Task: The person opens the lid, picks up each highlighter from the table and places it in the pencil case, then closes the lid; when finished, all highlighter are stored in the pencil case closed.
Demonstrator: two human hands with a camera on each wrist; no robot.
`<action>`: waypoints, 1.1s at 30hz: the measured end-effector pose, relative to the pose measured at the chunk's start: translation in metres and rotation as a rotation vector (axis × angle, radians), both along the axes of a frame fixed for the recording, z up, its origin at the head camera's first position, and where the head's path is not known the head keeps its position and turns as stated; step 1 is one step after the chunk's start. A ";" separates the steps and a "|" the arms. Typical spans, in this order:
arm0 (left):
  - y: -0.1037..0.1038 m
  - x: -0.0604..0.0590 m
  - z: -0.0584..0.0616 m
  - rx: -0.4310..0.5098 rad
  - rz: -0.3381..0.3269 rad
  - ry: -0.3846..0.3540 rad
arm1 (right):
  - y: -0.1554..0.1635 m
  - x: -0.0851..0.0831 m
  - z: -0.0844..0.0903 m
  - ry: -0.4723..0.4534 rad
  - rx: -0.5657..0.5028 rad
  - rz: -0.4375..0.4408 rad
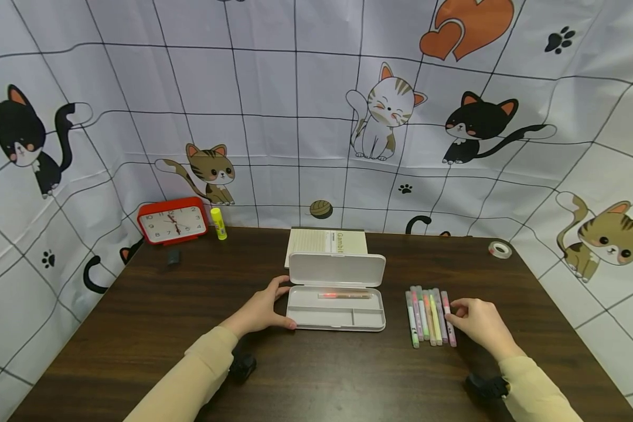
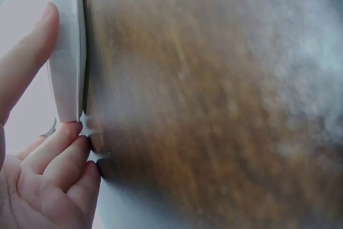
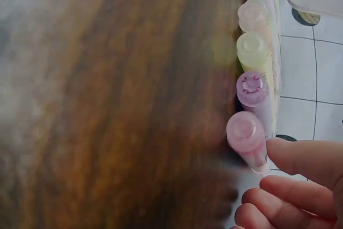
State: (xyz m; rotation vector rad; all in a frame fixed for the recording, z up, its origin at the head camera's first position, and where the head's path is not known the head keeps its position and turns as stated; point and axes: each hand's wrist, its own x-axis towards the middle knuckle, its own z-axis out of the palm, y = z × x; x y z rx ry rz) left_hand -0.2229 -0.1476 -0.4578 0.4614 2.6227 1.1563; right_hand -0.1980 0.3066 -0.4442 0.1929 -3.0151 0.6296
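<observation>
The left hand (image 1: 260, 308) is gripping the open white pencil case (image 1: 316, 317) while the right hand (image 1: 482, 323) is pinching the outermost pink marker (image 1: 451, 332).

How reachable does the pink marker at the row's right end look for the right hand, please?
Very likely yes: the right hand is at the pink marker, with no other marker between them.

A white pencil case (image 1: 319, 317) is laid open, its lid raised behind, a slim pen (image 1: 344, 295) held in the rear compartment; its left end is gripped by the left hand (image 1: 260, 308). Pastel markers (image 1: 427, 316) are lined up to its right (the outermost, a pink marker (image 1: 450, 329), is pinched by the right hand (image 1: 481, 321)).
</observation>
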 end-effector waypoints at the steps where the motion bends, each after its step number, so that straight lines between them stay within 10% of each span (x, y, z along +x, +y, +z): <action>1: 0.000 0.000 0.000 0.004 0.000 0.002 | 0.000 0.000 0.000 -0.002 -0.001 -0.001; 22: 0.000 0.000 -0.002 0.012 0.009 -0.006 | 0.007 0.002 0.004 -0.097 -0.047 -0.112; 33: 0.000 0.002 0.000 -0.001 -0.008 0.030 | 0.009 0.003 0.008 0.032 0.001 -0.122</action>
